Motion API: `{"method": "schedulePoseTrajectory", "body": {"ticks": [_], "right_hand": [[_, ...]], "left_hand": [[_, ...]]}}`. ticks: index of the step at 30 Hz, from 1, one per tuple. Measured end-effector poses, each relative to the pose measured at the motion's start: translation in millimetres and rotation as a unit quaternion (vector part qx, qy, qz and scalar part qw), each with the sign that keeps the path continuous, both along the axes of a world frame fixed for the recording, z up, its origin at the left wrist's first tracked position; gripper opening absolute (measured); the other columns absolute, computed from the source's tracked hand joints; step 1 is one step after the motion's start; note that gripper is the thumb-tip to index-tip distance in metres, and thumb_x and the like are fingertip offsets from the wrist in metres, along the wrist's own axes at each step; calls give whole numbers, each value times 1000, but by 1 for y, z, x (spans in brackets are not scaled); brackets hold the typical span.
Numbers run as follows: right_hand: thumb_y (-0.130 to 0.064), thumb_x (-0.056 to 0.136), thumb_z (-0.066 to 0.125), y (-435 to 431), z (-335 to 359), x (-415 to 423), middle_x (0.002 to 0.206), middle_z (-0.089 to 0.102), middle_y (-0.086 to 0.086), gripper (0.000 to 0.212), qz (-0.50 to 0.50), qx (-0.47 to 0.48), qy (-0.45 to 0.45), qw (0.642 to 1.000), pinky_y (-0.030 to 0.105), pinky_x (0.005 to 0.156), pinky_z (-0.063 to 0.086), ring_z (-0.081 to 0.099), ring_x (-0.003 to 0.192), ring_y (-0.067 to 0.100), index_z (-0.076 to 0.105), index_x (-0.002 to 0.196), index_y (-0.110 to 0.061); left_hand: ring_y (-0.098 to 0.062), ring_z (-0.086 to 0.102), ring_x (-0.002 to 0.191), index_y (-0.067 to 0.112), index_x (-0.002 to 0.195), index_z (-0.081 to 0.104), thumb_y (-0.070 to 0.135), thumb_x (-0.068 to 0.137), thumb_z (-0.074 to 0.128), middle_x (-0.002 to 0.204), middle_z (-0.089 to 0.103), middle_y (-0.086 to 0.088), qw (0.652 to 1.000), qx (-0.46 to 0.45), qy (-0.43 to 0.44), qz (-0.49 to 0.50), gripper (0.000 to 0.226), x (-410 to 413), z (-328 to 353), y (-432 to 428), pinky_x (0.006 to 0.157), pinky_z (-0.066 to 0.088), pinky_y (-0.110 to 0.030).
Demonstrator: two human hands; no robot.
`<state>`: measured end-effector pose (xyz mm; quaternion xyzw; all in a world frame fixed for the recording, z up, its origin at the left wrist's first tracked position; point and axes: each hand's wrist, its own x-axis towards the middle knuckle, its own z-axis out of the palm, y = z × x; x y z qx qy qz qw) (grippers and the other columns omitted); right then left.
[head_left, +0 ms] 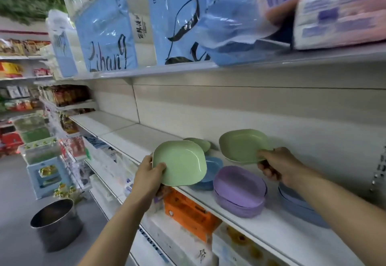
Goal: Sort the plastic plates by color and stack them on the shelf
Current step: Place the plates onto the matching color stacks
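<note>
Green plates (179, 165), three: left hand (149, 174) grips one, right hand (277, 165) another, third on shelf (129, 138)

left grip (149, 171) pinching, arm extended | right grip (277, 166) pinching, arm extended

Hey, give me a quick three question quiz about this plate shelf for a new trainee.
1. True or false: the left hand holds the nearer green plate and the right hand holds the farther green plate.
2. Which stack on the shelf stands just right of the blue plates? A purple stack, B red stack, C yellow stack.
3. Fill in: the metal pot stands on the ____.
Key: 1 true; 2 A; 3 floor.
</note>
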<state>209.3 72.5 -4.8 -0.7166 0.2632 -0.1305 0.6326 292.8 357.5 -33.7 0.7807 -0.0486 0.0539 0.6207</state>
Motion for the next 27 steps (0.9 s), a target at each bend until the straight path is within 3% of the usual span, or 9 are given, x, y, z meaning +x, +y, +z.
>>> {"method": "schedulePoseTrajectory", "body": {"ticks": [5,13,19,23,27], "right_hand": [[-20,95,46,11,-6,64,56,54,12,30,-26,-2,9,1000,15,38,25,37,31,13,55,74,-1],[-1,89,38,37,-18,166,56,52,14,21,-58,8,53,997,16,40,21,36,37,15,54,76,1],[3,85,40,65,-30,235,55,52,15,17,-66,4,95,993,13,38,23,39,34,16,50,72,0],[-6,92,43,80,-41,261,54,52,14,22,-58,23,125,990,13,38,22,38,33,14,50,71,-2],[-27,98,45,93,-44,270,55,52,13,31,-48,36,135,989,11,36,21,38,29,12,51,77,-5]], "left_hand": [[-18,36,38,3,111,47,9,96,43,66,44,-13,1000,-8,5,-6,17,65,6,14,37,28,-21],[-21,38,42,5,108,49,12,96,44,65,46,-14,999,-1,16,-39,14,166,4,43,40,31,-26],[-21,40,43,4,107,48,11,96,44,60,46,-13,998,1,35,-61,14,224,0,57,40,32,-26],[-20,41,44,6,106,50,12,96,45,60,47,-12,996,-8,41,-83,13,246,-5,62,39,32,-26],[-19,41,41,7,107,50,12,95,45,58,48,-12,994,-13,46,-98,14,258,-10,65,38,32,-25]]}}
